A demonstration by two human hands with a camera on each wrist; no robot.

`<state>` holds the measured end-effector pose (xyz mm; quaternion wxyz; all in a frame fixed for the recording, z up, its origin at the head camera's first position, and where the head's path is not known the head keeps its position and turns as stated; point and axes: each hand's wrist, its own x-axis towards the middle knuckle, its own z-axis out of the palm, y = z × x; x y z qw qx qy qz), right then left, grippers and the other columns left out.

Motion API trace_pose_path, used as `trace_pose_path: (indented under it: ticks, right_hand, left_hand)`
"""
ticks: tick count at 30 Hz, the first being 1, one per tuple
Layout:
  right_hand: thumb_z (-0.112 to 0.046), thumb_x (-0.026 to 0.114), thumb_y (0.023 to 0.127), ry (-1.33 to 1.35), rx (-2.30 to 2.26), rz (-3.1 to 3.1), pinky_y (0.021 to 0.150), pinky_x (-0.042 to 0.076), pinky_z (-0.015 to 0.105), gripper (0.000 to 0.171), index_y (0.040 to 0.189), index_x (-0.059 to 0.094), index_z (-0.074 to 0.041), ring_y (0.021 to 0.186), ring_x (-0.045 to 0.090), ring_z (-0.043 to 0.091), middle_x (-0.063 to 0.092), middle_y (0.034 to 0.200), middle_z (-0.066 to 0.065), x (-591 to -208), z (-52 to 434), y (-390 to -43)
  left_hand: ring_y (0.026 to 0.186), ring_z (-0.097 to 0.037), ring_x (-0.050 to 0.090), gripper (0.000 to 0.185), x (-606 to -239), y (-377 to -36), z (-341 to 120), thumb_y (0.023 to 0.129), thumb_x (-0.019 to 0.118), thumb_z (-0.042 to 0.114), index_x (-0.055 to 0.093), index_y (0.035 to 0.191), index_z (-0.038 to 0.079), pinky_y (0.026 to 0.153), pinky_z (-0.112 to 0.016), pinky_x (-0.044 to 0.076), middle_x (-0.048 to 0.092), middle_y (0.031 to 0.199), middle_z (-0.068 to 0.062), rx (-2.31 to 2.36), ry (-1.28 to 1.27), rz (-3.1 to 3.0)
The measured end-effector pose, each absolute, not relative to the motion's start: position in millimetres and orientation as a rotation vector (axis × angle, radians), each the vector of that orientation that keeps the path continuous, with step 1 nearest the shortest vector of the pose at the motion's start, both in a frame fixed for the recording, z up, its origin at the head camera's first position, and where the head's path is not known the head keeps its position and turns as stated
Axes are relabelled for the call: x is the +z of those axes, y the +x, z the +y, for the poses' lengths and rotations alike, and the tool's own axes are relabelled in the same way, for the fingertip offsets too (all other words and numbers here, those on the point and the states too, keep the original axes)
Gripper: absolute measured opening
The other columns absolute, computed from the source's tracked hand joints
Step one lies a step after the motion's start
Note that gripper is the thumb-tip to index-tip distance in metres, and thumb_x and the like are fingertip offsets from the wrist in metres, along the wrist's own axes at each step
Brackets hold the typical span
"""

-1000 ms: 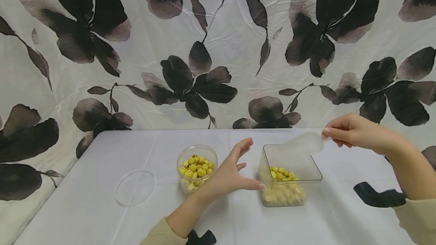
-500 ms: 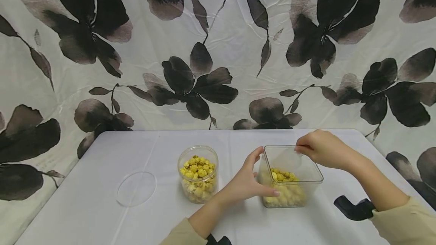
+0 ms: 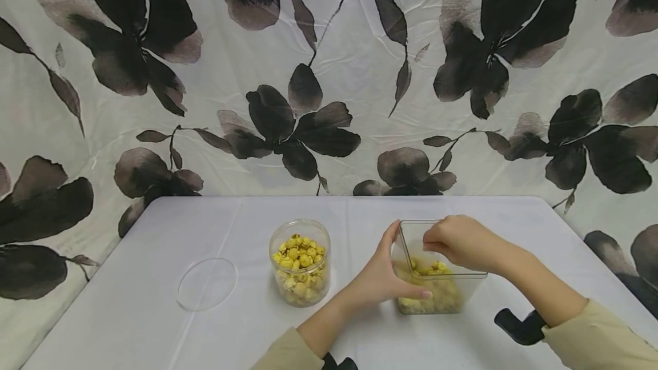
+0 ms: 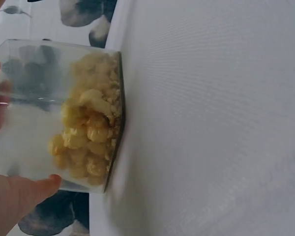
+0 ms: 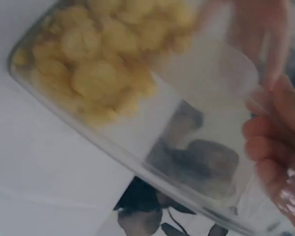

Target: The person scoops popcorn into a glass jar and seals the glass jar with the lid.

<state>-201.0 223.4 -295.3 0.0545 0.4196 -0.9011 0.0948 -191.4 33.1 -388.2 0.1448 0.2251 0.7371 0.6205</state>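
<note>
A clear, open-topped rectangular container point(image 3: 468, 287) stands on the table, partly filled with yellow popcorn point(image 4: 88, 130). My left hand point(image 3: 377, 278) grips its left side, thumb along the front wall and fingers toward the back. Inside the opening, my right hand point(image 3: 465, 244) pinches the handle of a frosted, translucent scoop point(image 5: 211, 73). In the right wrist view the scoop's rounded bowl shows close to the popcorn, blurred; whether it touches any cannot be told. The head view hides the scoop behind the right hand and the walls.
To the left of the container is a round clear jar point(image 3: 325, 247) with more yellow popcorn in it. Farther left, a thin clear round lid point(image 3: 207, 284) lies flat on the white table point(image 3: 128, 301). A floral cloth point(image 3: 329, 73) hangs behind.
My right hand has come left and down, bringing the scoop from above the container's right side into it. My left hand has moved right from beside the jar onto the container.
</note>
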Motion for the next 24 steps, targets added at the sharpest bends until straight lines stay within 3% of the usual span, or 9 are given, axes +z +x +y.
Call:
trace_pose_path:
  ticks: [6, 12, 24]
  right_hand:
    - [-0.002, 0.069, 0.081, 1.38, 0.284, -2.785, 0.052, 0.04, 0.019, 0.023, 0.065, 0.06, -0.016, 0.054, 0.036, -0.002, 0.045, 0.058, -0.015, -297, 220, -200]
    - [-0.004, 0.068, 0.082, 1.449, 0.225, -2.813, 0.053, 0.036, 0.018, 0.029, 0.062, 0.055, -0.02, 0.055, 0.032, -0.002, 0.038, 0.058, -0.017, -292, 224, -199]
    - [-0.006, 0.069, 0.08, 1.502, 0.213, -2.777, 0.052, 0.034, 0.018, 0.028, 0.063, 0.054, -0.022, 0.057, 0.031, -0.004, 0.034, 0.062, -0.019, -267, 244, -186]
  left_hand:
    - [0.137, -0.012, 0.017, 0.116, -390, -192, 34, 0.065, 0.086, 0.021, 0.006, 0.149, 0.032, 0.102, -0.038, 0.033, 0.016, 0.151, 0.003, 1.785, 0.673, 2.151]
    - [0.135, -0.01, 0.021, 0.116, -390, -193, 35, 0.064, 0.087, 0.019, 0.008, 0.149, 0.029, 0.096, -0.03, 0.039, 0.019, 0.15, 0.003, 1.782, 0.693, 2.173]
    - [0.132, -0.01, 0.026, 0.119, -391, -195, 35, 0.059, 0.089, 0.021, 0.011, 0.149, 0.027, 0.095, -0.029, 0.04, 0.024, 0.147, 0.002, 1.766, 0.706, 2.215]
